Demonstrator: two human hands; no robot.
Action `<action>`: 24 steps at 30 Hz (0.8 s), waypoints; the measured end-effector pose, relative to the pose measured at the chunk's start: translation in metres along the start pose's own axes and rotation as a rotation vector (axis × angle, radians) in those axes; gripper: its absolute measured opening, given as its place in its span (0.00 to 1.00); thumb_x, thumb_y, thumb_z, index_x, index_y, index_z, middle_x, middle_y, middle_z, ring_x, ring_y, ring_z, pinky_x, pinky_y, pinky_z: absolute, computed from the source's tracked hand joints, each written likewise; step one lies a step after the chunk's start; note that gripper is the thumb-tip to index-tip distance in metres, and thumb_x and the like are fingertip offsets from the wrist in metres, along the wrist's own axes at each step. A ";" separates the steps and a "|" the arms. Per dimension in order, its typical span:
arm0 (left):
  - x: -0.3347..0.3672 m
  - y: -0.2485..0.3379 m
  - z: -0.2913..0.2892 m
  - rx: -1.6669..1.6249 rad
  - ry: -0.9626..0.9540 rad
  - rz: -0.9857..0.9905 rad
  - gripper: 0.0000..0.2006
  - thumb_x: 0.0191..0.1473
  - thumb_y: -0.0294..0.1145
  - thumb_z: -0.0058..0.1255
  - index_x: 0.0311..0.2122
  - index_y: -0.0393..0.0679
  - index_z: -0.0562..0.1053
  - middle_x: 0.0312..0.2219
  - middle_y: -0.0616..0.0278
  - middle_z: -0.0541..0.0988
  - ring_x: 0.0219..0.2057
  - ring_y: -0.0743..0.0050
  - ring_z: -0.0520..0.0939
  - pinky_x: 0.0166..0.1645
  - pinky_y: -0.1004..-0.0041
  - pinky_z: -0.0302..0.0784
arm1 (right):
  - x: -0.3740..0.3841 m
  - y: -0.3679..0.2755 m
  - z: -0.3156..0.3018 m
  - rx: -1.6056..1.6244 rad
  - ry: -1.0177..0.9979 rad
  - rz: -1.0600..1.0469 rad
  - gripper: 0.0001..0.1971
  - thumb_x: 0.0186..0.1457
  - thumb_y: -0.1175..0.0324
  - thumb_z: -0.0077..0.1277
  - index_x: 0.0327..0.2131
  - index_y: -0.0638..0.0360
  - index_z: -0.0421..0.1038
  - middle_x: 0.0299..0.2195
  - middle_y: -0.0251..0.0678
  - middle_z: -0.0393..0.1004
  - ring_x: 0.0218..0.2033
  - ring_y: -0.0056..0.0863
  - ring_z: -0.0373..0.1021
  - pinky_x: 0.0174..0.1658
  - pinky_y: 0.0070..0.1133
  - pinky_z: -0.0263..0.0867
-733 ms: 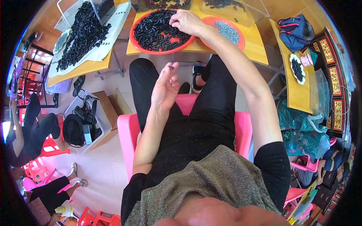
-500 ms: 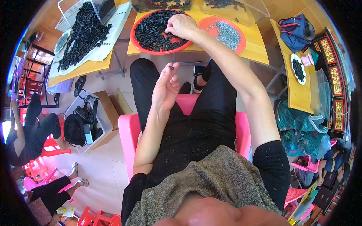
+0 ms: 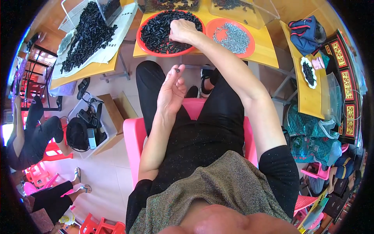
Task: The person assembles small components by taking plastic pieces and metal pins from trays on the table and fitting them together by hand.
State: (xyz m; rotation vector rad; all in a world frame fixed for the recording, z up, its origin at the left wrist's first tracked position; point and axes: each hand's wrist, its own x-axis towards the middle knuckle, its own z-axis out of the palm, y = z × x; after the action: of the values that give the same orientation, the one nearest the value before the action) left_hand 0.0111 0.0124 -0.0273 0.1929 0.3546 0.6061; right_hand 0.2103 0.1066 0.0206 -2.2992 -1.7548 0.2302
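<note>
Hundreds of black tubes point(image 3: 87, 43) heap a white cloth point(image 3: 103, 56), upper left. Upper centre, a round red tray point(image 3: 165, 55) brims with similar black pieces point(image 3: 156, 33). Below, left hand point(image 3: 171, 91) pinches one small dark piece point(image 3: 177, 70). Right hand point(image 3: 183, 30) is in the tray, grip hidden: picking, it seems, calling for fine fingertips. Alongside, an orange-red plate point(image 3: 210, 29) of silvery bits point(image 3: 235, 39).

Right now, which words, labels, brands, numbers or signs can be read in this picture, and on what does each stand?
Nothing reads clearly.
Lower teal bag: pale marks, too small to read.
White cloth: dark marks, too small to read.
Red-and-gold panels: patterns or characters, cannot tell.
</note>
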 end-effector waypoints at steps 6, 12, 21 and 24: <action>0.001 -0.001 -0.002 -0.008 0.003 -0.009 0.10 0.60 0.32 0.44 0.45 0.45 0.69 0.45 0.64 0.74 0.26 0.85 0.73 0.29 0.83 0.71 | 0.007 0.020 -0.006 0.317 -0.030 -0.184 0.12 0.45 0.59 0.57 0.29 0.56 0.79 0.25 0.36 0.78 0.30 0.27 0.75 0.37 0.24 0.68; 0.001 0.000 0.000 -0.016 -0.006 -0.011 0.09 0.59 0.32 0.44 0.45 0.45 0.69 0.45 0.64 0.74 0.26 0.85 0.73 0.29 0.83 0.72 | 0.009 0.028 -0.013 0.542 -0.133 -0.098 0.12 0.46 0.62 0.57 0.30 0.61 0.78 0.24 0.30 0.77 0.26 0.16 0.70 0.33 0.18 0.66; 0.001 0.001 0.000 0.030 0.005 -0.009 0.09 0.59 0.35 0.45 0.44 0.48 0.68 0.45 0.65 0.73 0.27 0.86 0.72 0.30 0.86 0.69 | 0.001 0.030 -0.017 0.957 -0.484 0.013 0.08 0.49 0.65 0.56 0.26 0.60 0.76 0.20 0.26 0.73 0.15 0.10 0.59 0.17 0.14 0.56; 0.001 0.001 0.000 0.012 -0.002 -0.012 0.09 0.59 0.34 0.45 0.44 0.47 0.68 0.46 0.65 0.73 0.26 0.86 0.72 0.30 0.85 0.71 | 0.001 0.031 -0.015 1.000 -0.527 0.020 0.08 0.50 0.64 0.56 0.26 0.59 0.76 0.20 0.26 0.73 0.15 0.10 0.58 0.16 0.14 0.55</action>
State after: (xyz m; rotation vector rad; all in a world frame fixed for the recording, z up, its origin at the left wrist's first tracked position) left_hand 0.0112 0.0136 -0.0275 0.2025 0.3575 0.5922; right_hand 0.2436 0.0981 0.0263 -1.5577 -1.2917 1.4391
